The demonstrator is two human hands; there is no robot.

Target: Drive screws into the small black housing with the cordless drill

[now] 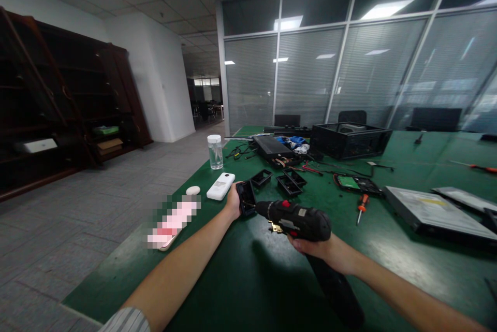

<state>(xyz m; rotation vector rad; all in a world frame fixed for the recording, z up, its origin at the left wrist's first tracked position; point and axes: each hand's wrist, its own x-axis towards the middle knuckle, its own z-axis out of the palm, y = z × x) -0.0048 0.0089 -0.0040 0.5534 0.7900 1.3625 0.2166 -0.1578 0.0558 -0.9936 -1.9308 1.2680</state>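
Above a green desk (233, 280), a left hand (232, 203) grips a small black box (244, 192) by its side, its fingers partly hidden. A right hand (328, 250) is wrapped around the handle of a drill (301, 222), whose tip points into the box's open face. The box looks light, stiff, probably plastic and a little slick; its outer walls seem the safest hold, clear of the tip. The drill looks heavier, best held by its handle. The box's dark inside is hard to read. Behind it sit three similar open boxes (287, 187). A lidded jar (215, 155) appears to contain clear liquid.
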